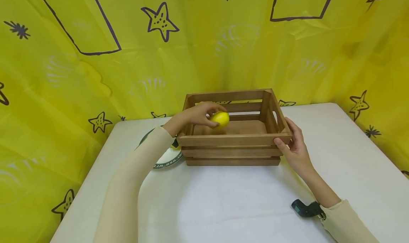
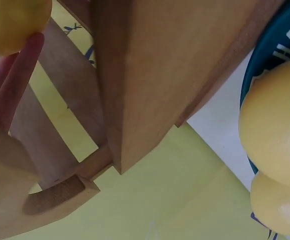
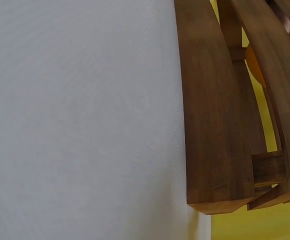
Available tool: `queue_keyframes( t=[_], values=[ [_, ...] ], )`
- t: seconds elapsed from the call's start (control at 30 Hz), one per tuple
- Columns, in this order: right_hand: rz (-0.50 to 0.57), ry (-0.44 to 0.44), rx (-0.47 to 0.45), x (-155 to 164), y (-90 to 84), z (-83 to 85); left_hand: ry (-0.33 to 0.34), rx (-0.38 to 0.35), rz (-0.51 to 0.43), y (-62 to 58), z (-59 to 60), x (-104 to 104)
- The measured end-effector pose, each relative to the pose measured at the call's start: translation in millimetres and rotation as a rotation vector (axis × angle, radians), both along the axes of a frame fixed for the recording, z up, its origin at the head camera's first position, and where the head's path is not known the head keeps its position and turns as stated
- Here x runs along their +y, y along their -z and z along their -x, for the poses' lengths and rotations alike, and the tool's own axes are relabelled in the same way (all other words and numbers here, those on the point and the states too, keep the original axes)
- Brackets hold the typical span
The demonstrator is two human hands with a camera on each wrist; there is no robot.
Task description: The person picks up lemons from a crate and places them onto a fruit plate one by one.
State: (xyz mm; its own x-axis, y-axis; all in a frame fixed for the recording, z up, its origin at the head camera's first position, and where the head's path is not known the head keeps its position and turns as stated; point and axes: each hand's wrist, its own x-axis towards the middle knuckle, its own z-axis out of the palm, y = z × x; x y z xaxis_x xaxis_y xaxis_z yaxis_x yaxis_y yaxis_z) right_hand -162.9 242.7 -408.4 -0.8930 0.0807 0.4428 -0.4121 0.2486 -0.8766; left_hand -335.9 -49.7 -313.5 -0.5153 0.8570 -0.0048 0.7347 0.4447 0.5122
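My left hand (image 1: 202, 114) pinches a yellow lemon (image 1: 221, 119) between thumb and fingers. It holds the lemon inside the opening of a slatted wooden crate (image 1: 230, 140), above the crate's floor. In the left wrist view, fingertips press against the same lemon (image 2: 16, 22), beyond the crate's corner post. My right hand (image 1: 297, 151) grips the crate's front right corner, thumb on the front rim and fingers along the right end. From the right wrist, the crate's slats (image 3: 212, 110) show, with part of the lemon (image 3: 255, 66) behind them; the right hand is out of that view.
A green-rimmed white plate (image 1: 167, 162) lies left of the crate, partly hidden by my left forearm. Two yellow fruits, a larger one (image 2: 280, 122) and another (image 2: 281, 202), appear at it. A white-covered table (image 1: 223, 204) extends in front, and a yellow patterned curtain (image 1: 198, 58) hangs behind.
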Motion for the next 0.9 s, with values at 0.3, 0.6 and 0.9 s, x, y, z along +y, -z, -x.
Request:
queue_keyframes(
  t=[0.3, 0.6, 0.9],
  values=[
    [-0.01, -0.002, 0.018, -3.1, 1.7, 0.8, -0.109, 0.06, -0.083, -4.2, -16.4, -14.5],
    [0.007, 0.007, 0.021, -2.3, -0.8, 0.4, -0.231, 0.03, -0.279, -9.1, -26.7, -31.6],
    [0.024, 0.01, 0.024, -5.1, 0.4, 1.2, -0.301, 0.024, -0.39, -15.7, -41.4, -47.1]
  ],
)
